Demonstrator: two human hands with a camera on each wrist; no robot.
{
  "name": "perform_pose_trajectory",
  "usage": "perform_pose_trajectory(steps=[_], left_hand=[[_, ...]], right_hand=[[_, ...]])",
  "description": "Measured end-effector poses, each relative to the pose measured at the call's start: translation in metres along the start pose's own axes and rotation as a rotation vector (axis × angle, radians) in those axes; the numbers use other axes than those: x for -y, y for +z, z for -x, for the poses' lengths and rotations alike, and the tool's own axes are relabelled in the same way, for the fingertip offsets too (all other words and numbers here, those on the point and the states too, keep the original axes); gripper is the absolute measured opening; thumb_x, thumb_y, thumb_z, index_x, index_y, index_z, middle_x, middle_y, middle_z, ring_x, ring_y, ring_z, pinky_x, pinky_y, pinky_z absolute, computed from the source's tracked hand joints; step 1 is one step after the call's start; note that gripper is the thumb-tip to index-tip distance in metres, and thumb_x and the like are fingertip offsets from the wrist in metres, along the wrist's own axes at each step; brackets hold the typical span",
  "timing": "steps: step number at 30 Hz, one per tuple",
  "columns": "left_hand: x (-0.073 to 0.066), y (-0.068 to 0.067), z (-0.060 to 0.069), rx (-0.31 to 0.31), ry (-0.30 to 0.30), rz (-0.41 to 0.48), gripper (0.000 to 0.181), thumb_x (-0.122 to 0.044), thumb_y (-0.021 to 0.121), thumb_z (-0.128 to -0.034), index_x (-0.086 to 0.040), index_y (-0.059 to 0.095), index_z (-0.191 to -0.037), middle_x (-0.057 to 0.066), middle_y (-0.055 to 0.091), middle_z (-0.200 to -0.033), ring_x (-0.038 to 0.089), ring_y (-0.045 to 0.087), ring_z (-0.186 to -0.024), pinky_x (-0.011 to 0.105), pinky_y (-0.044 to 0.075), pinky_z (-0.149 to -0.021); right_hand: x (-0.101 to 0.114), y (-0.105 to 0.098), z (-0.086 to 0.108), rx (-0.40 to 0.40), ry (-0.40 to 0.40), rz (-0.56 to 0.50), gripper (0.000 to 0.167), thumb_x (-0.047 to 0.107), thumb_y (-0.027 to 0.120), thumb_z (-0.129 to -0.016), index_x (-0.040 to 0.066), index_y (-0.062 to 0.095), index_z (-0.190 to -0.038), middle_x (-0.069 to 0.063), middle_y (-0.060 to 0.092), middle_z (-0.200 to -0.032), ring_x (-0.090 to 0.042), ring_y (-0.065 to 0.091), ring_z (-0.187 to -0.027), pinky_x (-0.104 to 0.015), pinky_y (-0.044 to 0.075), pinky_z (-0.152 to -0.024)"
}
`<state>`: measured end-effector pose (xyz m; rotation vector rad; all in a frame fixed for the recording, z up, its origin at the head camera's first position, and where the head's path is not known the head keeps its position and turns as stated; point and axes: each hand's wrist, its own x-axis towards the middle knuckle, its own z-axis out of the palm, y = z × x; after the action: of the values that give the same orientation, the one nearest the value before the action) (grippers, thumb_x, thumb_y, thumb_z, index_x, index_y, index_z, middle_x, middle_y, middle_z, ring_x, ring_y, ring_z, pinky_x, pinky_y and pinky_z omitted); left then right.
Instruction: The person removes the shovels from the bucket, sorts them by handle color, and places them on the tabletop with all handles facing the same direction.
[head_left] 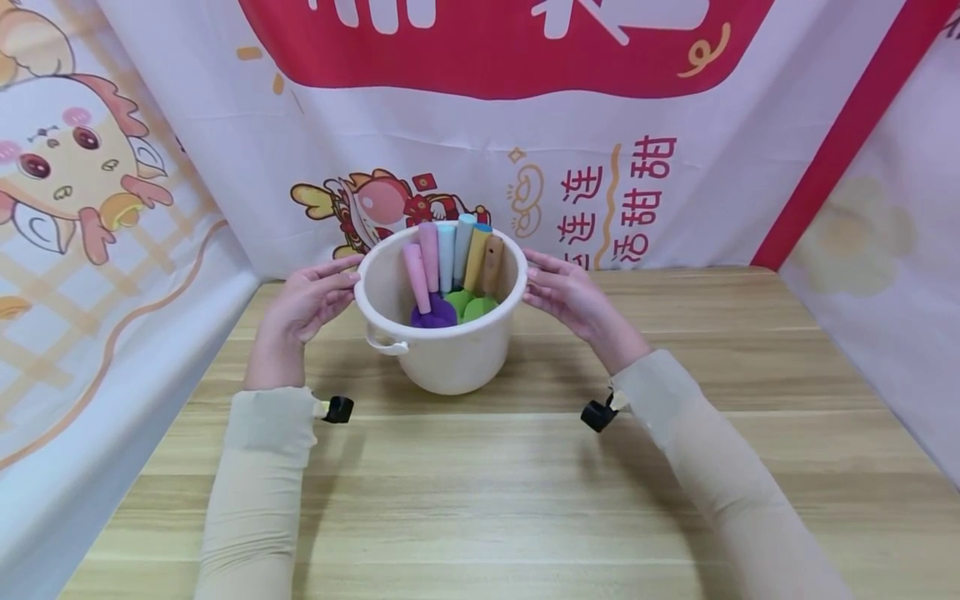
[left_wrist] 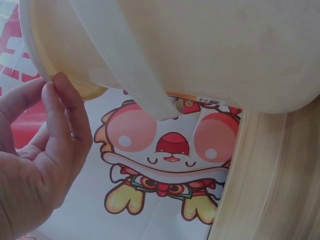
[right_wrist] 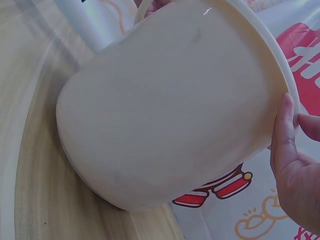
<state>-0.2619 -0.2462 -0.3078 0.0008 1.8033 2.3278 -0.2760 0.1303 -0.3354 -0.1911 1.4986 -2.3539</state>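
A cream bucket (head_left: 453,358) stands between my two hands near the back of the table. Inside it are several tools with pink, light blue, yellow and brown handles (head_left: 491,265). Their lower ends show purple (head_left: 435,311) and green; their exact kind is unclear. My left hand (head_left: 311,300) pinches the bucket's rim at the left, as the left wrist view shows up close. At the right side of the rim, my right hand (head_left: 566,296) holds on with thumb and fingers. The bucket's handle (head_left: 386,343) hangs down at its front left. Whether the base touches the table is unclear.
The wooden table (head_left: 480,500) stretches toward me and to both sides. Printed cloth (head_left: 450,125) hangs behind the bucket, with more cloth at the left and right. A small black device (head_left: 340,409) sits at each cuff.
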Motion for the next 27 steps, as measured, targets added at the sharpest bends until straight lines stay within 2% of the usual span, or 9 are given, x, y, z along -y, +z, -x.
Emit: perform_pose_trajectory(steps=[7, 20, 27], left_hand=[[-0.002, 0.004, 0.001, 0.03, -0.006, 0.042, 0.021, 0.002, 0.066, -0.0979, -0.012, 0.08, -0.103, 0.005, 0.076, -0.093, 0.011, 0.072, -0.071, 0.02, 0.059, -0.071], [0.002, 0.009, -0.003, 0.044, -0.015, 0.031, 0.023, 0.002, 0.065, -0.0986, -0.013, 0.08, -0.108, 0.006, 0.076, -0.094, 0.013, 0.072, -0.07, 0.02, 0.059, -0.071], [0.004, 0.014, -0.005, 0.077, -0.015, 0.036, 0.027, 0.004, 0.06, -0.1004, -0.014, 0.08, -0.106, 0.006, 0.074, -0.092, 0.011, 0.071, -0.07, 0.019, 0.059, -0.071]], right_hand=[[0.002, -0.003, 0.002, -0.005, 0.008, -0.006, 0.053, -0.002, 0.049, -0.105, 0.004, 0.038, -0.157, -0.011, 0.064, -0.12, -0.016, 0.07, -0.087, -0.024, 0.059, -0.082], [0.005, -0.009, 0.008, -0.001, 0.014, -0.001, 0.055, -0.003, 0.048, -0.105, 0.004, 0.035, -0.158, -0.01, 0.066, -0.114, -0.015, 0.069, -0.085, -0.023, 0.059, -0.081], [0.007, -0.014, 0.012, -0.007, 0.007, 0.018, 0.054, -0.003, 0.046, -0.106, 0.002, 0.035, -0.158, -0.008, 0.069, -0.111, -0.014, 0.07, -0.084, -0.023, 0.059, -0.08]])
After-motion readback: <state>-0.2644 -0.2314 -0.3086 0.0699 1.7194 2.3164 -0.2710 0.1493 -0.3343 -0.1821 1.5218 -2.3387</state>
